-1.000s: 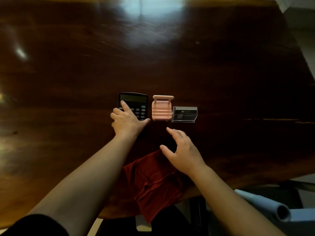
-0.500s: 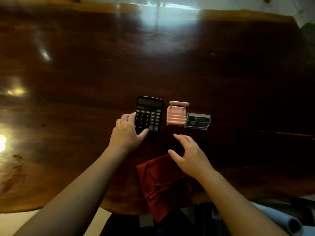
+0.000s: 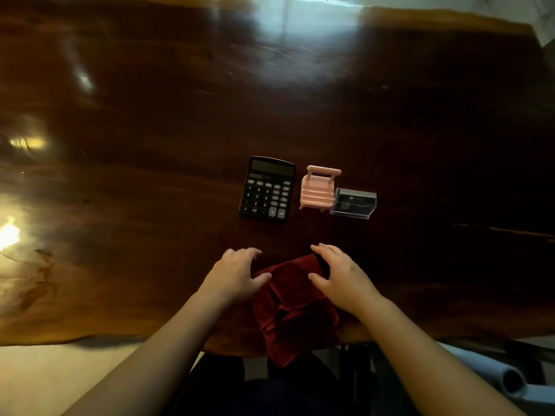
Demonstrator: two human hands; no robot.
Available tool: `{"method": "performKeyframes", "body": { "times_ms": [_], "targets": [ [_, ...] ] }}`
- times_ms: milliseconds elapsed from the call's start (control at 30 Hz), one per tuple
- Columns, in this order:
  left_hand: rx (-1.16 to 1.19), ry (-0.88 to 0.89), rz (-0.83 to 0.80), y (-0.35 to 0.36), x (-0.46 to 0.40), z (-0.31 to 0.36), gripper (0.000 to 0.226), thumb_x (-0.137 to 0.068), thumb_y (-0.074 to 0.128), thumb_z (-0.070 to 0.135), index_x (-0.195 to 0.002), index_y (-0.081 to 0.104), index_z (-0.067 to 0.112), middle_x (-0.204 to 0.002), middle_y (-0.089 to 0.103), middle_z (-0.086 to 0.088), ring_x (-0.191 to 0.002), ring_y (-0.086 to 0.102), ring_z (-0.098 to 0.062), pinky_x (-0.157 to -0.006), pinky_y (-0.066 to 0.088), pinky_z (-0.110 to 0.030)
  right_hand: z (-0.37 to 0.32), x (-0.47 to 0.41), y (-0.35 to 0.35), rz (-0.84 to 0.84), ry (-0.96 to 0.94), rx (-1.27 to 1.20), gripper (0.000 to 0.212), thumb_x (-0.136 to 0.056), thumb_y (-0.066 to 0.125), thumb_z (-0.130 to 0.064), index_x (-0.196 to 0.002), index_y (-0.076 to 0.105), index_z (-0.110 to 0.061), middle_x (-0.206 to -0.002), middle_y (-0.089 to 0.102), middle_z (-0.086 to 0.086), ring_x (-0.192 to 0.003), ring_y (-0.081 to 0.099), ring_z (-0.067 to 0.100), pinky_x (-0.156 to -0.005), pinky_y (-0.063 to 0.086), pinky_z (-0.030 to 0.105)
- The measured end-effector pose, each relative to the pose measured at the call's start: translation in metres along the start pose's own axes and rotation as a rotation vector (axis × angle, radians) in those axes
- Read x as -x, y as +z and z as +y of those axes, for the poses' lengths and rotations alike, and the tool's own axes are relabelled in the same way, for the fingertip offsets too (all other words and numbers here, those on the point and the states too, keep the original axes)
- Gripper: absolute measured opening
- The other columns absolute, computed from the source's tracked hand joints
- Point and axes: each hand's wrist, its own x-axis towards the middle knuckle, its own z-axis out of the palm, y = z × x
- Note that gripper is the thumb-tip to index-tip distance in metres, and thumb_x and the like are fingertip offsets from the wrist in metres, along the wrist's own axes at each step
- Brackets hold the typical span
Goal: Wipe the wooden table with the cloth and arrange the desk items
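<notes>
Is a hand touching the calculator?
No, both the left hand and right hand sit by the red cloth, apart from the calculator.

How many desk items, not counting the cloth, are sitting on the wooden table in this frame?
3, in a row beyond the hands: the black calculator on the left, the pink chair-shaped holder in the middle, and the clear plastic box against its right side. Nothing else shows, though the dark far table could hide something.

We can read only the calculator (image 3: 267, 190) near the bench's (image 3: 150, 100) middle: digit keys 1 to 9, "00", "+", "=", "GT", "CE". The clear box's (image 3: 353, 203) label is too blurred.
</notes>
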Motion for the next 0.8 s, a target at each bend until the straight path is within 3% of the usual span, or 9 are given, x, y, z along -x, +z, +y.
{"method": "performKeyframes", "body": {
  "times_ms": [100, 300, 500, 667, 800],
  "targets": [
    [-0.018, 0.004, -0.031, 0.009, 0.006, 0.000, 0.060, -0.087, 0.064, 0.053, -0.140, 0.050, 0.029, -0.125, 0.064, 0.005, -0.121, 0.049, -0.015, -0.099, 0.049, -0.041, 0.001, -0.003, 0.006, -0.018, 0.001, 0.013, 0.068, -0.094, 0.069, -0.030, -0.154, 0.037, -0.032, -0.160, 0.034, -0.009, -0.143, 0.036, 0.014, -0.112, 0.038, 0.035],
    [-0.117, 0.007, -0.045, 0.016, 0.010, 0.003, 0.051, -0.091, 0.062, 0.049, -0.137, 0.054, 0.027, -0.128, 0.058, 0.003, -0.119, 0.048, -0.018, -0.101, 0.047, -0.041, 0.001, -0.008, 0.015, -0.075, 0.014, 0.033, 0.070, -0.095, 0.068, -0.025, -0.155, 0.034, -0.034, -0.159, 0.036, -0.009, -0.135, 0.045, 0.015, -0.109, 0.044, 0.039],
    [-0.168, -0.038, -0.042, 0.020, 0.010, 0.011, 0.037, -0.089, 0.065, 0.046, -0.119, 0.063, 0.024, -0.119, 0.053, 0.001, -0.113, 0.046, -0.019, -0.095, 0.049, -0.039, 0.003, -0.018, 0.015, -0.088, 0.009, 0.132, 0.068, -0.094, 0.068, -0.026, -0.153, 0.036, -0.033, -0.141, 0.046, -0.009, -0.119, 0.052, 0.012, -0.093, 0.052, 0.030],
    [-0.103, -0.066, -0.059, 0.023, 0.015, 0.010, 0.022, -0.089, 0.065, 0.036, -0.108, 0.059, 0.027, -0.103, 0.058, 0.004, -0.107, 0.047, -0.020, -0.086, 0.051, -0.038, 0.007, -0.020, 0.012, -0.119, 0.000, 0.202, 0.039, -0.094, 0.067, -0.032, -0.132, 0.059, -0.032, -0.117, 0.046, -0.011, -0.101, 0.052, 0.009, -0.085, 0.054, 0.029],
    [-0.052, -0.110, -0.096, 0.023, 0.018, 0.009, 0.027, -0.087, 0.067, 0.033, -0.112, 0.058, 0.029, -0.100, 0.056, 0.006, -0.105, 0.049, -0.018, -0.086, 0.053, -0.037, 0.012, -0.015, 0.006, -0.127, -0.036, 0.171, 0.020, -0.092, 0.068, -0.034, -0.110, 0.063, -0.037, -0.110, 0.046, -0.013, -0.099, 0.049, 0.008, -0.083, 0.054, 0.029]
  ]
}}
